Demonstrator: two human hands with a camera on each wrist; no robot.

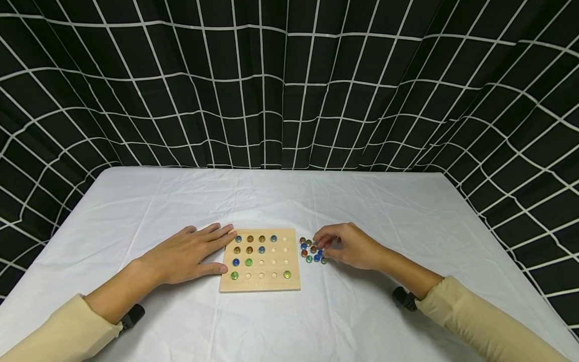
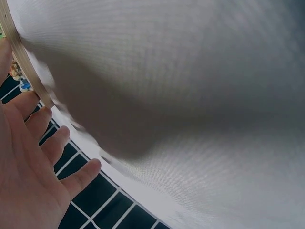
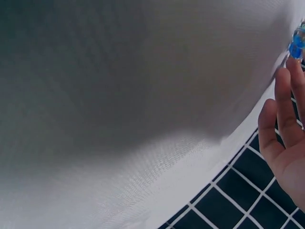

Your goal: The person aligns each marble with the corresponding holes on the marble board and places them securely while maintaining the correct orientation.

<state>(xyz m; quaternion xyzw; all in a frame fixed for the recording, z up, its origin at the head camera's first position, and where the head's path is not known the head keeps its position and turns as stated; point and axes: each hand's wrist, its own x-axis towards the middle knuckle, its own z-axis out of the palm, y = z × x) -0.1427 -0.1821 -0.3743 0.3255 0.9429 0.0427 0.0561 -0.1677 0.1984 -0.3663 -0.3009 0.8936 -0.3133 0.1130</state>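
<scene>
A wooden board (image 1: 267, 285) with rows of shallow round holes lies on the table, several of them holding coloured glass marbles (image 1: 249, 262). My left hand (image 1: 190, 255) rests at its left side, fingers extended, with fingertips over the upper left corner and the thumb at the left edge. Just right of the board is a loose cluster of blue, green, red and amber marbles (image 1: 304, 253). My right hand (image 1: 355, 246) reaches into that cluster's right side, thumb and index finger bent and apart around it. Blue marbles (image 3: 296, 47) show by the fingertips in the right wrist view.
A white cloth (image 1: 384, 201) with creases covers the table. Black curtains with a white grid (image 1: 280, 90) stand behind it and along both sides. A dark wrist camera (image 1: 133, 315) sits under the left forearm, another dark wrist camera (image 1: 404, 298) under the right.
</scene>
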